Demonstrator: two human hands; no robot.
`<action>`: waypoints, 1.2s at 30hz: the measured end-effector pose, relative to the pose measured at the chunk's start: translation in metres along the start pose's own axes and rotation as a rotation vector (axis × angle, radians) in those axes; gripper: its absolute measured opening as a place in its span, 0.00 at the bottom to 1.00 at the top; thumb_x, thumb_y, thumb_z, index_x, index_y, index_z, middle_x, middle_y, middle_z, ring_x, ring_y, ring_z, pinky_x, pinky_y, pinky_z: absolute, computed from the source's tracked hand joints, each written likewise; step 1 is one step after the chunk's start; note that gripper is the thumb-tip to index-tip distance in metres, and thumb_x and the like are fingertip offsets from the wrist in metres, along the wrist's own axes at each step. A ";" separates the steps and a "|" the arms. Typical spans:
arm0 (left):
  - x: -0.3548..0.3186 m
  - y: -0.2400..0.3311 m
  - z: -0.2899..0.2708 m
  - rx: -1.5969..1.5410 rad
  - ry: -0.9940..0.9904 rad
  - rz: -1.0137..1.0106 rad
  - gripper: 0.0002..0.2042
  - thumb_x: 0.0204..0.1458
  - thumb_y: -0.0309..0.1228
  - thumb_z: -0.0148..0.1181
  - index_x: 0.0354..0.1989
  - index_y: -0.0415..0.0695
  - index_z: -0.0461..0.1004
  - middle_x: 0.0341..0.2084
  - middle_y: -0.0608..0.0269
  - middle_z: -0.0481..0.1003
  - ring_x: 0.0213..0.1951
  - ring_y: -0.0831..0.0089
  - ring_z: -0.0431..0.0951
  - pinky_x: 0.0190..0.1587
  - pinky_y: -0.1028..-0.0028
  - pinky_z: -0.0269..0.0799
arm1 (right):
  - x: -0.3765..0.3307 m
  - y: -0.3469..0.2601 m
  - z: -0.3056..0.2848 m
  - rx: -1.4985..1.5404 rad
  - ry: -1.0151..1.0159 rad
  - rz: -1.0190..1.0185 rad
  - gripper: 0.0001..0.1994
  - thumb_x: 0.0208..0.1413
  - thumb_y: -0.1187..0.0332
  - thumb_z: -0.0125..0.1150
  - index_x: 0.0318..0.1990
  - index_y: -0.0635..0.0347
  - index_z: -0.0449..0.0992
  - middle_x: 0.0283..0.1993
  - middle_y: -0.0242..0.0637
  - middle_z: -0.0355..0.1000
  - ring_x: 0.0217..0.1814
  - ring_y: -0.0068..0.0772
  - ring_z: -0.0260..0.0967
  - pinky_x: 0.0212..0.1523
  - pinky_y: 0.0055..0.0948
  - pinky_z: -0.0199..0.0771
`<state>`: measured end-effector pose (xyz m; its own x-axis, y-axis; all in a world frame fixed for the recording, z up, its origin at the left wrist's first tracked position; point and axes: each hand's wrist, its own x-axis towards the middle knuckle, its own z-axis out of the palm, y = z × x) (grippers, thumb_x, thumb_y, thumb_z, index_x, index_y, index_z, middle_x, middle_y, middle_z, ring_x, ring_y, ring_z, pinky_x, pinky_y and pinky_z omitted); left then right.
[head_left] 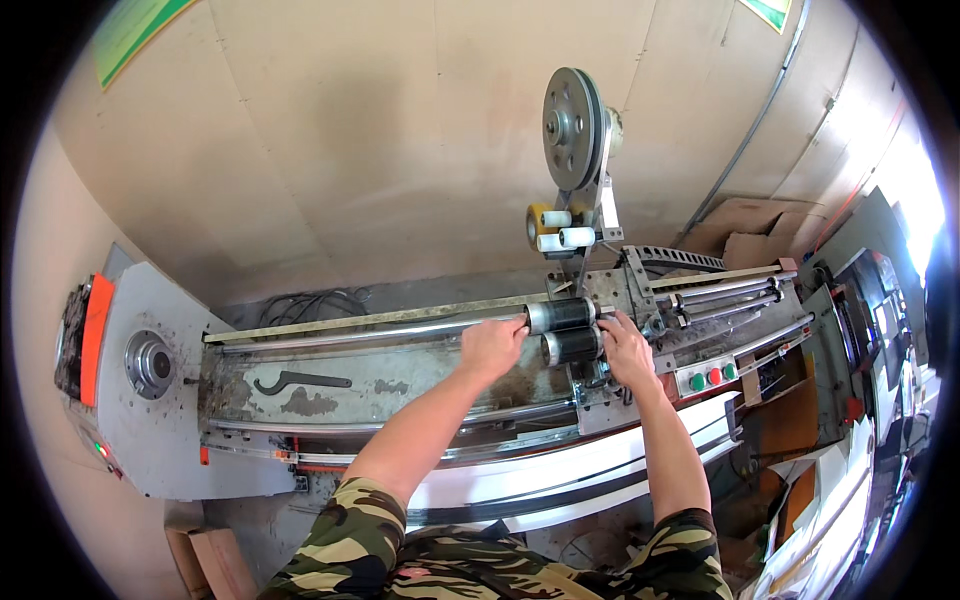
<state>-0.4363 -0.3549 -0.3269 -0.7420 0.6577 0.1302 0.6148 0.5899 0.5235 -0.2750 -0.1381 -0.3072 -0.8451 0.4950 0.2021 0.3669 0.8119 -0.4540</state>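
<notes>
Two short black rollers with pale metal ends lie side by side on the machine carriage (612,290). My left hand (493,345) is closed at the left end of the far roller (562,316), its fingertips on the metal rim. The near roller (574,347) sits just in front, its left end exposed. By the right ends of both rollers is my right hand (627,350), fingers curled at the far roller's right end; exactly what they grip is partly hidden. A dark hook spanner (305,381) rests on the machine bed (420,385), left of my left hand.
Above the carriage stands a grooved pulley wheel (570,128) on an arm, with small white rollers (566,237) below. A grey headstock (215,400) with a round chuck (149,364) closes the left end. Green and red buttons (713,376) sit at right. Cardboard (222,562) leans at lower left.
</notes>
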 end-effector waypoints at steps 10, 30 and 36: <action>0.003 0.009 -0.004 -0.041 -0.006 0.065 0.11 0.60 0.42 0.54 0.43 0.55 0.80 0.28 0.54 0.81 0.33 0.51 0.82 0.35 0.52 0.76 | -0.001 -0.002 0.000 -0.047 0.248 -0.058 0.13 0.55 0.68 0.63 0.48 0.57 0.80 0.59 0.48 0.73 0.59 0.54 0.71 0.60 0.43 0.70; -0.041 -0.116 -0.105 -0.114 -0.230 0.296 0.26 0.52 0.44 0.64 0.60 0.52 0.73 0.34 0.54 0.81 0.37 0.52 0.81 0.41 0.56 0.76 | -0.016 -0.122 0.053 -0.183 0.195 -0.201 0.09 0.53 0.75 0.58 0.41 0.57 0.80 0.44 0.42 0.78 0.46 0.48 0.76 0.46 0.41 0.78; -0.155 -0.339 -0.243 -0.131 -0.319 -0.129 0.15 0.42 0.39 0.71 0.25 0.37 0.81 0.14 0.54 0.73 0.20 0.75 0.74 0.26 0.70 0.68 | -0.042 -0.095 0.014 -0.174 0.463 -0.212 0.09 0.54 0.73 0.64 0.44 0.60 0.81 0.48 0.41 0.79 0.48 0.45 0.77 0.48 0.38 0.80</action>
<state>-0.5944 -0.7708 -0.3204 -0.6781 0.7065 -0.2024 0.4665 0.6266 0.6243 -0.2796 -0.2400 -0.2848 -0.6619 0.3673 0.6535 0.2993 0.9287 -0.2190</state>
